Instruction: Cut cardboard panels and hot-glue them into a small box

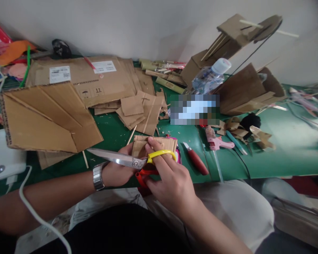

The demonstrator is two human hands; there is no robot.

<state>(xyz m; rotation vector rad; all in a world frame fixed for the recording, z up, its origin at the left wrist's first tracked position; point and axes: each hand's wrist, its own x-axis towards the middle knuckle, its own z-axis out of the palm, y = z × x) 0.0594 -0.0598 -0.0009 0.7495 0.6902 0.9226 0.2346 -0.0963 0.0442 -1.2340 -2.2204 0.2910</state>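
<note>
Yellow-and-red scissors (131,162) sit in the right hand (172,180), fingers wrapped round the handles, blades together and pointing left. The left hand (119,172) has its fingers clamped on a small cardboard piece (140,145) by the surface's (278,151) front edge. Most open room's off right, past the pink glue gun (217,142).
</note>
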